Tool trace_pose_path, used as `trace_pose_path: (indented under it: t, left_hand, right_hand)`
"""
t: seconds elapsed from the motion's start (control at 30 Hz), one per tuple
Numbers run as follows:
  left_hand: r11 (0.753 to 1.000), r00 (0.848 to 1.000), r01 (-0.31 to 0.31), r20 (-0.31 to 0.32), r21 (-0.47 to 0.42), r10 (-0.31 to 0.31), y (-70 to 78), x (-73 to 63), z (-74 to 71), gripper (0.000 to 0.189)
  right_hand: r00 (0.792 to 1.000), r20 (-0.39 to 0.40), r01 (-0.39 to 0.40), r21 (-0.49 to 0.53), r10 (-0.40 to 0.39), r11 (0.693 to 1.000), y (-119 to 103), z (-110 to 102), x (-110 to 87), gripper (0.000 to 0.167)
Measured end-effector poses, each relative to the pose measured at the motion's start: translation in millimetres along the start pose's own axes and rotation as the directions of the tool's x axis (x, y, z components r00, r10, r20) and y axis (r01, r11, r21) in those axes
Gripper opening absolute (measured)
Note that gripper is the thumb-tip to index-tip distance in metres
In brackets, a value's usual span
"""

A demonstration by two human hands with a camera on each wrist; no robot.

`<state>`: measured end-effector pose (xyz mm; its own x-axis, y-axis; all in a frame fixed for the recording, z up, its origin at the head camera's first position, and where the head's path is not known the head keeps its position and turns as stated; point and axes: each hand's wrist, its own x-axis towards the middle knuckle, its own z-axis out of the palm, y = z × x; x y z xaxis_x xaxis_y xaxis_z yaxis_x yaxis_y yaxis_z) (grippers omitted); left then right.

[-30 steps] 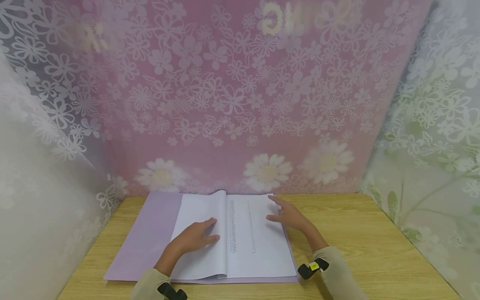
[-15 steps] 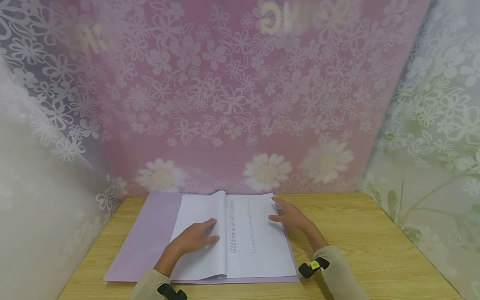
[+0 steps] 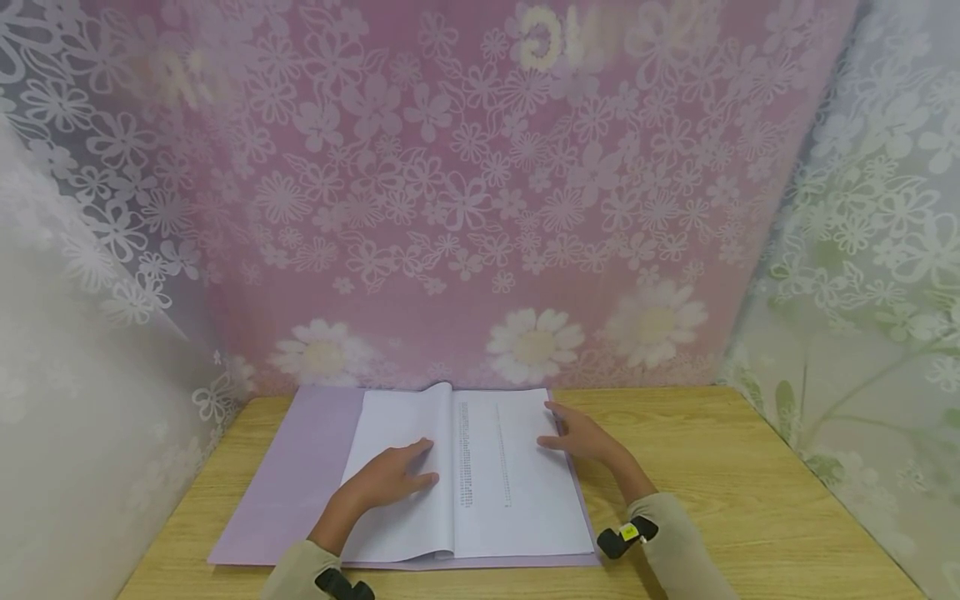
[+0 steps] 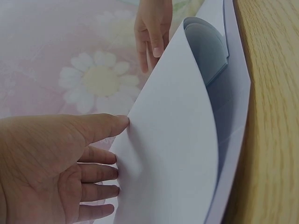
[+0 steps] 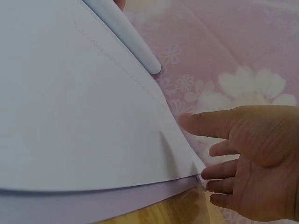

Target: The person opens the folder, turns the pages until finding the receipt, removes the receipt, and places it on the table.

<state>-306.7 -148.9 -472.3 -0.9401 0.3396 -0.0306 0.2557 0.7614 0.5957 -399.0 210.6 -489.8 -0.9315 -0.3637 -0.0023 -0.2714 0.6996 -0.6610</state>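
An open folder with a lilac cover (image 3: 300, 467) and white pages lies on the wooden table. The left page (image 3: 397, 525) bulges up near the fold, its curved edge showing in the left wrist view. My left hand (image 3: 386, 477) rests on that page, thumb and fingers extended and spread. The right page (image 3: 517, 525) carries columns of small print, too small to read. At its upper right edge is my right hand (image 3: 588, 435), fingers stretched out. In the right wrist view, the right hand's (image 5: 257, 158) fingertips are close to the page corner, with nothing gripped.
Wooden tabletop (image 3: 712, 483) extends to the right of the folder. A pink flowered curtain (image 3: 465, 250) stands right behind the folder, and pale flowered sheets (image 3: 862, 375) enclose the sides. Each sleeve bears a black wrist camera (image 3: 622, 537).
My right hand has shifted slightly toward me and to the right, its index fingertip moving from over the page top to the page's right edge. The left hand and pages stay put.
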Motion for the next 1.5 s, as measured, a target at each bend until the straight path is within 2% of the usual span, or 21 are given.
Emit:
trace_pose_path:
  t: [1.13, 1.5]
  left_hand:
    - [1.000, 1.000, 0.013, -0.002, 0.001, -0.013, 5.8, -3.1, -2.3, 0.068]
    - [1.000, 1.000, 0.014, 0.004, 0.015, -0.014, 0.0, 0.2, 1.1, 0.068]
  right_hand:
    - [0.999, 0.022, -0.031, -0.003, 0.031, 1.000, -4.4, 5.7, -0.3, 0.082]
    - [0.999, 0.015, -0.040, 0.014, 0.040, 0.999, -4.8, 7.0, -0.7, 0.081]
